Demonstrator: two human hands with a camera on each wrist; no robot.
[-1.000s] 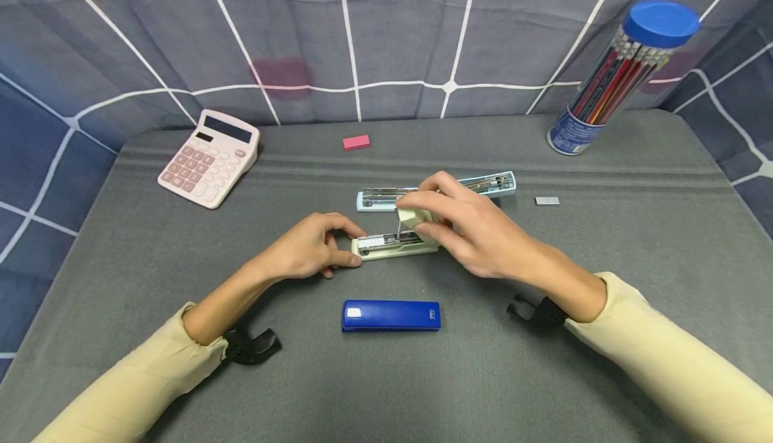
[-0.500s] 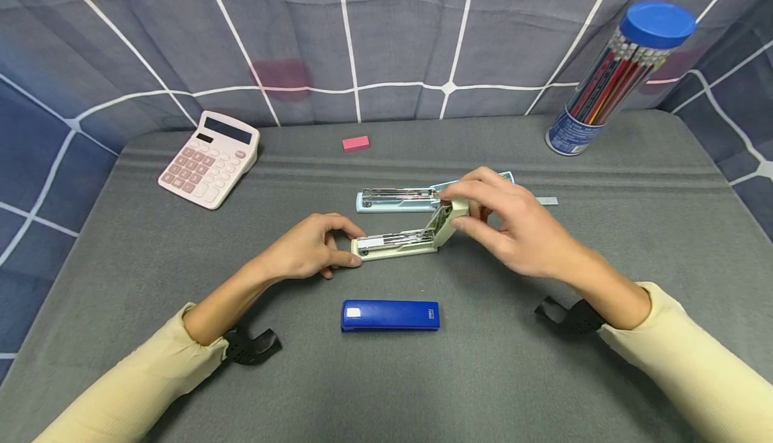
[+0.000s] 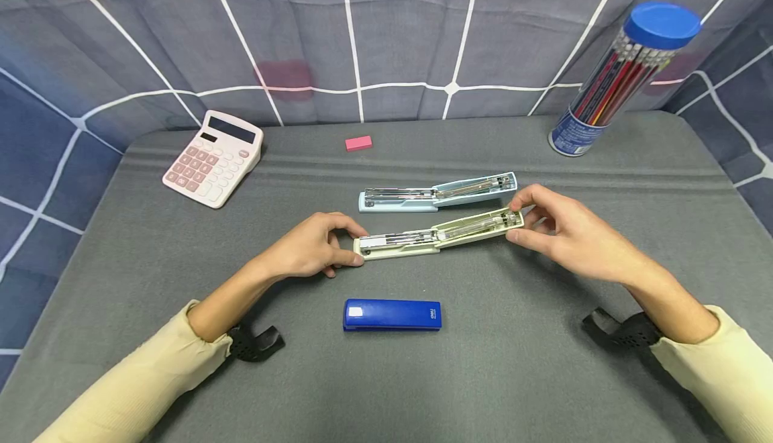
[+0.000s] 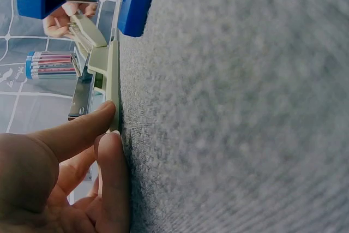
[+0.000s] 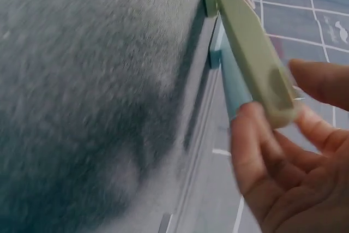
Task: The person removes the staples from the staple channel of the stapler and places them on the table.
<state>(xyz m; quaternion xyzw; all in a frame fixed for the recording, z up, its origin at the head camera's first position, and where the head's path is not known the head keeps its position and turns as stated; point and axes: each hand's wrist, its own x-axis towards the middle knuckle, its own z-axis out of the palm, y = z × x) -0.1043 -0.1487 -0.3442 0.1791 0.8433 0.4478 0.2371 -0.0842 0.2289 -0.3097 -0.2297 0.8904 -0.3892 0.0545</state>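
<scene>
A pale green stapler [image 3: 401, 243] lies in the middle of the head view, its top swung far back to the right so that its metal inside shows. My left hand [image 3: 314, 245] pinches the left end of its base between thumb and fingers; the left wrist view shows the thumb [image 4: 101, 114] along the base's edge. At the other end, my right hand [image 3: 568, 235] holds the tip of the raised top, which slants up off the table in the right wrist view. Just behind lies a light blue stapler [image 3: 398, 200], also opened out.
A closed blue stapler [image 3: 392, 315] lies in front of the green one. Farther back are a pink calculator [image 3: 211, 159], a pink eraser [image 3: 359, 143] and a blue-lidded tub of pencils [image 3: 604, 87]. A gridded cloth [image 3: 404, 40] hangs behind the table.
My right hand has swung the green stapler's top over to the right, from above its base to nearly flat. My left hand has stayed at the base. The small grey strip is now hidden.
</scene>
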